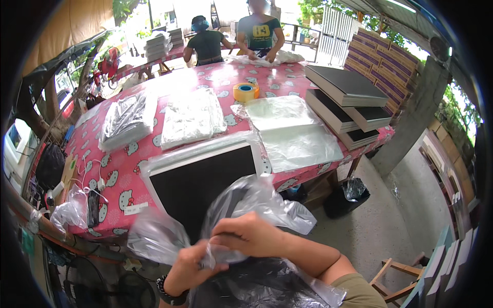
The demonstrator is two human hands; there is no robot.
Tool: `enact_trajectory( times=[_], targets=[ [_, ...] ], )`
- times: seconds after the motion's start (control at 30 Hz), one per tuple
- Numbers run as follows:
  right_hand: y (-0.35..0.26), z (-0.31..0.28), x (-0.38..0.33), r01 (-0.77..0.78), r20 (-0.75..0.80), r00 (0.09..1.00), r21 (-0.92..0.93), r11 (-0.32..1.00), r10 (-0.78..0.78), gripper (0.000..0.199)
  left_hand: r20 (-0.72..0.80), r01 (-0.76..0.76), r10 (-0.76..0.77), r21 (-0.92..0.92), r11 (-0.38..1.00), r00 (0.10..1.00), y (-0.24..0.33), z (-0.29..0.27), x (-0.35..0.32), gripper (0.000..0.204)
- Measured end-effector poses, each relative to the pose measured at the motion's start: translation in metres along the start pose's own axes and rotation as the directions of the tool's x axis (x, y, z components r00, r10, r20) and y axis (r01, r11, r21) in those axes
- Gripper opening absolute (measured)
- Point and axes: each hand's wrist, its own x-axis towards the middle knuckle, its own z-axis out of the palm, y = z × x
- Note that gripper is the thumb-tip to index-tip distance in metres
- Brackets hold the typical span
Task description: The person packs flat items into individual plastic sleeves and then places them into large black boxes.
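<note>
Both the left hand [189, 268] and the right hand [251, 233] pinched clear plastic [287, 208] above the black panel [200, 179], itself partly covered. A wrapped bundle [128, 120] seemed done; bare boards [349, 84] (several) apparently remained. Pink cloth [123, 159] covered the table; two co-workers [261, 33] stood beyond.

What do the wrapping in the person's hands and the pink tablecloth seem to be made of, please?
Wrapping: thin, glossy clear plastic film, judging by its crinkles and see-through folds. Tablecloth: probably smooth printed vinyl, given its bright sheen, though coated fabric is possible.
</note>
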Motion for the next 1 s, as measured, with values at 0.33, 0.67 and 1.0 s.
enact_trajectory(
  times=[0.33,0.67,1.0],
  targets=[
    [0.053,0.009,-0.042,-0.01,0.357,0.714,0.866,0.5,-0.603,0.023,-0.838,-0.681,-0.388,-0.541,0.495,0.384,-0.059,0.018,-0.037,0.059],
    [0.093,-0.029,-0.052,-0.221,0.56,0.707,0.755,0.617,-0.432,0.042,-0.135,-0.208,0.328,-0.958,0.198,0.935,-0.078,0.017,-0.049,0.053],
    [0.085,-0.082,0.012,-0.241,-0.521,0.814,0.101,0.965,0.258,0.031,-0.77,0.007,-0.218,-0.268,0.963,0.6,-0.065,-0.074,0.035,0.045]
  ],
)
